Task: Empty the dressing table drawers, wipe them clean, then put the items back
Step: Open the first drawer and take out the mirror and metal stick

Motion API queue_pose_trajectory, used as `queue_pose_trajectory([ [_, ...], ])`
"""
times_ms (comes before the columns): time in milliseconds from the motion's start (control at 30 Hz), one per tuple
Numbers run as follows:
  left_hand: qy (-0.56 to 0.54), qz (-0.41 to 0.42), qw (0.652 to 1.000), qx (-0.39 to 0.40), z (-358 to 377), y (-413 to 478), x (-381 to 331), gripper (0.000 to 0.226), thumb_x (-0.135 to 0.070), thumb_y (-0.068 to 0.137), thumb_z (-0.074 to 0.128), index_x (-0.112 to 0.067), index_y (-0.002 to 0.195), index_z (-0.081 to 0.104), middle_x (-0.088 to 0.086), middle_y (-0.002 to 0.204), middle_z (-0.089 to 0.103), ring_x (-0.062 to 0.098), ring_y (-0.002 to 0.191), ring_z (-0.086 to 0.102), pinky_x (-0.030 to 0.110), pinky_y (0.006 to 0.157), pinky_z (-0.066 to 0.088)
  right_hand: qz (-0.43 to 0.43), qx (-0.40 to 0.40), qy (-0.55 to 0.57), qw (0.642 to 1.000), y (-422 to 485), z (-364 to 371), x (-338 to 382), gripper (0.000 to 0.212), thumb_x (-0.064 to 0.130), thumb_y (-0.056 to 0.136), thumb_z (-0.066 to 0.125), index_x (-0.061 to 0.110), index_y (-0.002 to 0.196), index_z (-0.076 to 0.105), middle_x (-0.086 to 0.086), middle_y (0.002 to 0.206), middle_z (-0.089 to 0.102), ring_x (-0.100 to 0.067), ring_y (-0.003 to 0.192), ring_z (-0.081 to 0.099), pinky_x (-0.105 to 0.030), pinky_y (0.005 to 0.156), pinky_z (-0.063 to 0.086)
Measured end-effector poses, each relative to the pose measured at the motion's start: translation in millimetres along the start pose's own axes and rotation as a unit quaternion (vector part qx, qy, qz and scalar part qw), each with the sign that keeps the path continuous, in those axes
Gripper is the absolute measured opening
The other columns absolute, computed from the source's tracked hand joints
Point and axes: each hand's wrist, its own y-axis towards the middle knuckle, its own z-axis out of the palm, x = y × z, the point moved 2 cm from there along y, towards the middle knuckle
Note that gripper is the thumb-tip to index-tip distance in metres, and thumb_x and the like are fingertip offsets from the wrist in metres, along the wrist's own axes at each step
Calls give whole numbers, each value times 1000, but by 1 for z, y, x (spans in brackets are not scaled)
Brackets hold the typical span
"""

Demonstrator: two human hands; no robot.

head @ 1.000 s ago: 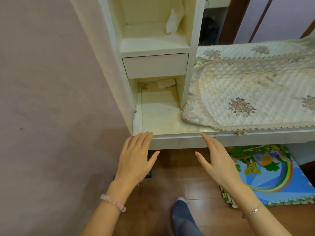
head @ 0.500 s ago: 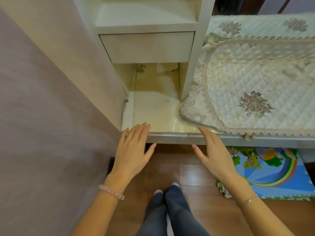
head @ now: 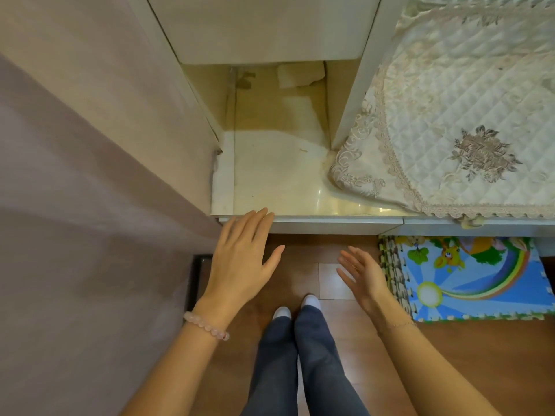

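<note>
Standing at: dressing table (head: 300,187), looking down over its front edge
left hand (head: 243,262): palm down, fingers spread and holding nothing, fingertips reached the front edge of the tabletop
right hand (head: 365,274): loose and empty, hung below the edge over the wood floor (head: 465,361)
small drawer (head: 264,28): closed, above the open nook
quilted cloth (head: 462,115): lay on the tabletop at right
foam mat (head: 468,280): on the floor, right

Bare forearms, pink bead bracelet (head: 206,325), thin chain bracelet (head: 398,325), dark grey trousers (head: 300,361), white socks (head: 310,301)
</note>
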Motion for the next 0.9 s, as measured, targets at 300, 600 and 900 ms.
queue_pose_trajectory([
  [300, -9, 2, 1000, -10, 20, 10, 16, 56, -44, 91, 39, -9, 133, 49, 7, 137, 51, 24, 127, 46, 44, 108, 33, 84, -24, 303, 949, 51, 18, -11, 51, 40, 99, 28, 9, 136, 44, -12, 139, 48, -26, 130, 43, -44, 107, 32],
  [600, -68, 6, 997, -22, 33, 20, 47, 57, -44, 92, 40, -8, 136, 44, 7, 142, 45, 21, 132, 39, 37, 113, 22, 77, -36, 347, 934, 66, 23, -11, 55, 44, 98, 25, 9, 139, 37, -14, 145, 40, -27, 133, 39, -47, 111, 28],
  [900, -85, 31, 996, -18, 40, 22, 58, 56, -43, 93, 41, -8, 137, 43, 7, 145, 40, 20, 135, 33, 37, 114, 21, 70, -29, 361, 929, 69, 24, -16, 55, 43, 98, 26, 10, 141, 36, -13, 145, 40, -25, 133, 40, -48, 112, 26],
])
